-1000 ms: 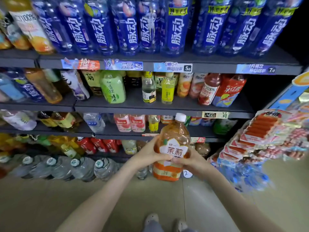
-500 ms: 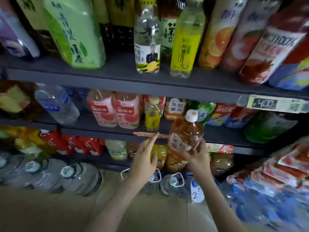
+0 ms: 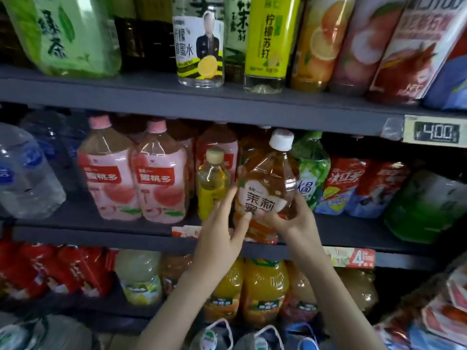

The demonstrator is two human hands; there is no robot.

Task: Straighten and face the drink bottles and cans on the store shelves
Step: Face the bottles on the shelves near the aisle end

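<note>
Now my right hand (image 3: 294, 219) curled round the amber tea bottle (image 3: 270, 178), my left hand (image 3: 219, 228) flat-fingered against its side, white cap (image 3: 281, 139) leaning right, label facing me.

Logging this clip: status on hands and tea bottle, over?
Right hand grips tea bottle low; left hand open, fingers against it. Bottle tilted at shelf front, label facing out. Small yellow bottle tight on its left.
</note>
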